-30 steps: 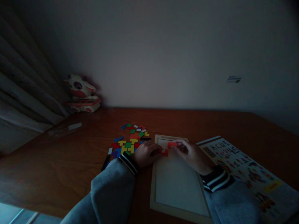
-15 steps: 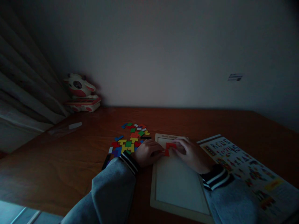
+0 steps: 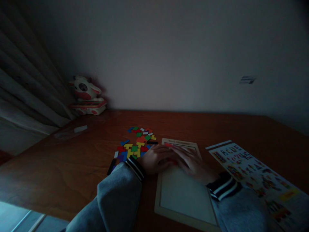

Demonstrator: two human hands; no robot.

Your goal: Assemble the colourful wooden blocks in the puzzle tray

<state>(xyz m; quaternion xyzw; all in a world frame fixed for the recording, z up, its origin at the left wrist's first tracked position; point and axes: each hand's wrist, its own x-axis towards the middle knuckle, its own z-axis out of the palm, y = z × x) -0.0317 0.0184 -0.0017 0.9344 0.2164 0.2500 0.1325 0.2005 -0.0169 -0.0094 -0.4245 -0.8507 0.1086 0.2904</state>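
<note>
A shallow wooden tray (image 3: 157,196) with a pale base lies in front of me. My left hand (image 3: 155,159) reaches over its upper left edge, fingers curled toward the red pieces; what its fingertips touch is hidden. From the right, my right hand (image 3: 190,162) lies over the upper part of the tray, its fingers stretched toward my left hand and covering most of the red. Bits of a red piece (image 3: 168,145) show above and between the fingers. Colourful block pieces (image 3: 134,149) are spread on the table left of the tray.
A printed pattern sheet (image 3: 260,175) lies on the brown table (image 3: 60,170) at the right. A cow-shaped toy (image 3: 88,96) stands at the back left beside a curtain (image 3: 26,80). Near it lies a small white item (image 3: 80,129). A label (image 3: 247,80) is on the wall.
My right hand has moved left and flattened over the red pieces, which are now mostly hidden. My left hand's fingers have come closer to it. The view has shifted slightly.
</note>
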